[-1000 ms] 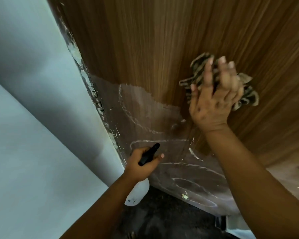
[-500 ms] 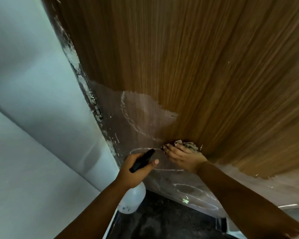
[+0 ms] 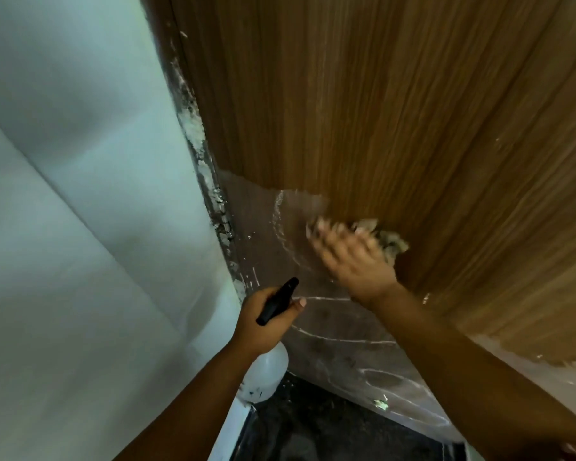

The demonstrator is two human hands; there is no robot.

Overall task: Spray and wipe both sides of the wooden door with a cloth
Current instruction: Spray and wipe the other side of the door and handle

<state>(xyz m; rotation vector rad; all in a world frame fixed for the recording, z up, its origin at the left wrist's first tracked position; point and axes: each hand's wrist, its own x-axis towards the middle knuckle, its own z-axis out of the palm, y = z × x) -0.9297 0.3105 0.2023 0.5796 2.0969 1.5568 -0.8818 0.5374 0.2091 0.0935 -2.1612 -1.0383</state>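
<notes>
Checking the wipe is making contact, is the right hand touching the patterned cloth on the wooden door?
Touching. The head view shows the right hand pressed over the crumpled patterned cloth, which pokes out beyond its blurred fingers.

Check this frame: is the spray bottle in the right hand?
No, the left hand grips the spray bottle, while the right hand presses the cloth against the door.
</notes>
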